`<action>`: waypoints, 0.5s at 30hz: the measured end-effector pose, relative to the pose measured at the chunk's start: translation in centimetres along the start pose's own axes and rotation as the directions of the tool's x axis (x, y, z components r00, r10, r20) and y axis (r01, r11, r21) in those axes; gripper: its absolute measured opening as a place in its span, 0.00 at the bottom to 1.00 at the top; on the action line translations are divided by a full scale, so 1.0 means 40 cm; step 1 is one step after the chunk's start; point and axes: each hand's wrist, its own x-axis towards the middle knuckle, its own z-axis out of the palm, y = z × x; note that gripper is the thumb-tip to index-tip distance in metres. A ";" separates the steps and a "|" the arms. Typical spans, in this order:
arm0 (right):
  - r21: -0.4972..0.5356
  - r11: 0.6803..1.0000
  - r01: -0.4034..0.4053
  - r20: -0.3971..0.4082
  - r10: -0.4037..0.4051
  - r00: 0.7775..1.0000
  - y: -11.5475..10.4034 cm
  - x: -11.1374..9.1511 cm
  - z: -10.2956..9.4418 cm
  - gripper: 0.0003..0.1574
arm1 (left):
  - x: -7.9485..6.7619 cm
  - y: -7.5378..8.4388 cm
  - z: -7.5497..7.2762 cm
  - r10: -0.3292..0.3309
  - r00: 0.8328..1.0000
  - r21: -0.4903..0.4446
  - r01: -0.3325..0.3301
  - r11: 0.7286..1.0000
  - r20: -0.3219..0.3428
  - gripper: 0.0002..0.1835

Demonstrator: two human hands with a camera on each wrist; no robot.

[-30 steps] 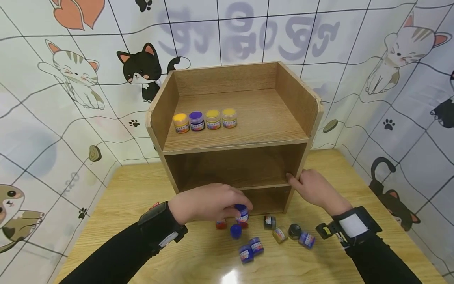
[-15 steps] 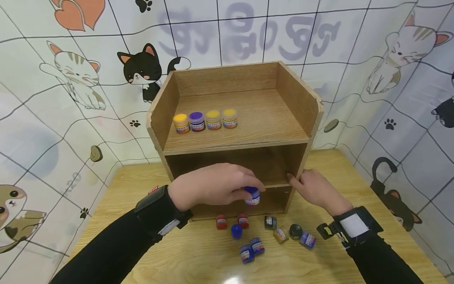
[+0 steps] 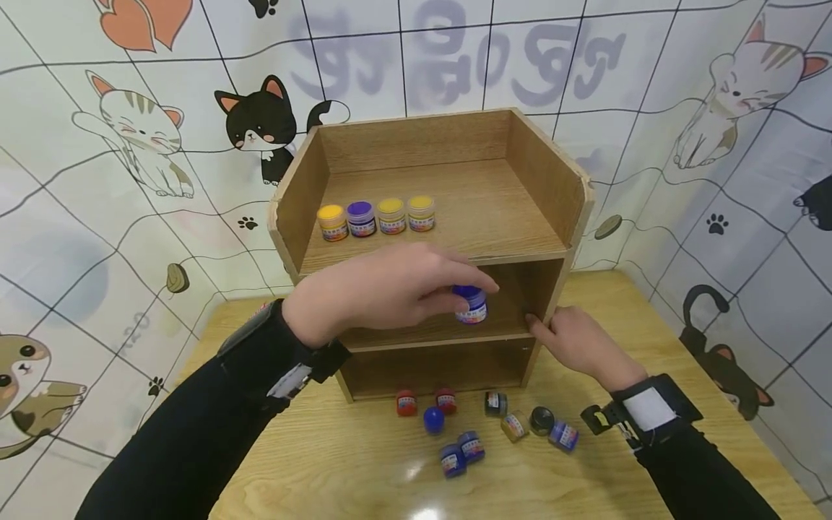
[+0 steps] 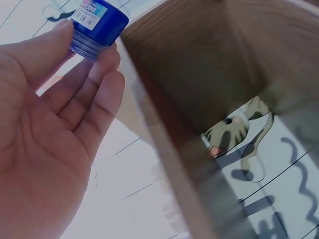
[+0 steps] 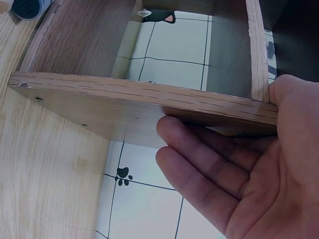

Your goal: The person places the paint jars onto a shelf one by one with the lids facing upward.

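Note:
My left hand (image 3: 396, 292) pinches a small blue paint jar (image 3: 472, 306) between thumb and fingers, in front of the middle opening of the wooden shelf (image 3: 448, 344). In the left wrist view the blue jar (image 4: 97, 25) shows a white label and a clear ribbed neck at the fingertips. My right hand (image 3: 588, 347) grips the shelf's right side panel, thumb inside and fingers along the outer face. The right wrist view has those fingers (image 5: 199, 172) against the outside of the side panel (image 5: 139, 89).
Along the top shelf's left stand several jars: yellow ones and a purple-lidded jar (image 3: 361, 219). On the table (image 3: 312, 462) before the shelf lie red jars (image 3: 406, 403), blue jars (image 3: 453, 460), dark jars (image 3: 542, 420) and an ochre jar (image 3: 515, 426). A cat-printed sheet (image 3: 156, 253) surrounds the table.
My left hand has raised the blue paint jar from near the table, upward and slightly right, to the middle opening's height. My right hand stays on the side panel.

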 end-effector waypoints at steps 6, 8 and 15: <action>-0.011 1.000 0.011 -0.013 -0.011 1.000 0.000 0.004 0.000 0.29 | 0.012 -0.011 -0.049 -0.028 0.998 0.045 0.030 0.999 -0.058 0.18; -0.010 1.000 0.006 -0.010 -0.006 1.000 -0.002 0.004 0.000 0.29 | 0.019 -0.016 -0.060 -0.047 0.996 0.057 0.051 0.997 -0.071 0.18; 0.008 1.000 -0.014 -0.002 0.014 1.000 -0.001 -0.001 0.001 0.30 | 0.049 -0.044 -0.094 -0.119 0.990 0.104 0.127 0.986 -0.081 0.19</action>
